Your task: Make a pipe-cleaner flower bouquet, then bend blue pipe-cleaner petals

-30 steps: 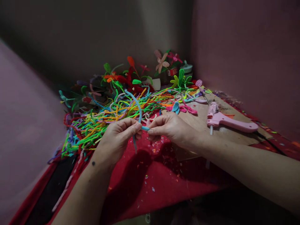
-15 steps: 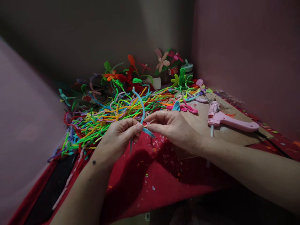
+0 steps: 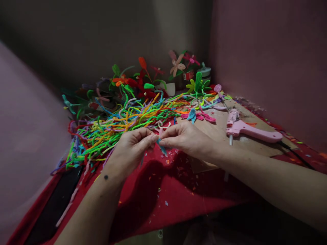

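Both hands meet over the front of the red-covered table, pinching a light blue pipe cleaner (image 3: 162, 148). My left hand (image 3: 136, 144) is closed on it with thumb and forefinger. From the other side my right hand (image 3: 185, 137) grips the same pipe cleaner, its fingertips close to the left thumb. A short blue piece slants down between the hands; the rest is hidden by the fingers. Just behind the fingertips, a pale pink curled piece (image 3: 160, 130) shows. A blue petal-like loop piece (image 3: 191, 116) lies beyond my right hand.
A heap of colourful pipe cleaners (image 3: 107, 136) spreads behind my left hand. At the right, a pink glue gun (image 3: 252, 131) rests on a brown board (image 3: 212, 136). Pipe-cleaner flowers (image 3: 177, 64) stand at the back. Small scraps dot the red cloth (image 3: 143, 211). A black flat object (image 3: 55, 207) lies at left.
The long blue end that stood up above the hands has come down and is no longer seen there. My right fingertips have moved in onto the blue pipe cleaner.
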Tool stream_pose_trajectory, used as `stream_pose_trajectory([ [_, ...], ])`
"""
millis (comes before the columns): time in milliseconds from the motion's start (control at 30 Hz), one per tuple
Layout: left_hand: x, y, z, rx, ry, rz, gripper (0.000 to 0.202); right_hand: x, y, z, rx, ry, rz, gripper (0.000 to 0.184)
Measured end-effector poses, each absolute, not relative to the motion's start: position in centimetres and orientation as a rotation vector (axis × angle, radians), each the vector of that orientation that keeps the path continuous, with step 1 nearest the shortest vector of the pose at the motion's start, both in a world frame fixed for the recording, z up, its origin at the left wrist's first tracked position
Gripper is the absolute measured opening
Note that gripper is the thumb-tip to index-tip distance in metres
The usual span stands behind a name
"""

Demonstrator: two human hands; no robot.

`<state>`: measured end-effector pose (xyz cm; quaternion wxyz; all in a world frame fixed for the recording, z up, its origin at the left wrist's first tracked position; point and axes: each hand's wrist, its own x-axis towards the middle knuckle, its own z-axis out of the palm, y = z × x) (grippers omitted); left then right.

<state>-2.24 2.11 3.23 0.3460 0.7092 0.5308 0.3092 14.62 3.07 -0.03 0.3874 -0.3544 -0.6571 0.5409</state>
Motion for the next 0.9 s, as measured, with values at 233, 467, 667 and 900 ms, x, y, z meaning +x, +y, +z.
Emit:
stream_pose_trajectory([
  [233,-1.7,1.8,3.2,1.735,1.397,0.871,0.013,14.5,3.2,0.3,-0.94,-1.411,1.599,0.013],
  [467,-2.0,2.3,2.5,1.482,1.279,0.833,0.019,14.3,3.2,-0.3,-0.916,-1.255,1.593,0.011],
  [667,-1.5,2.3,2.2,1.463,1.241,0.718,0.01,13.9,3.2,-0.4,-0.86,-1.109,1.634,0.013],
  [900,-1.7,2.6,1.3,1.48,1.218,0.72,0.009,13.9,3.2,-0.5,-0.955,-1.231,1.527,0.015],
])
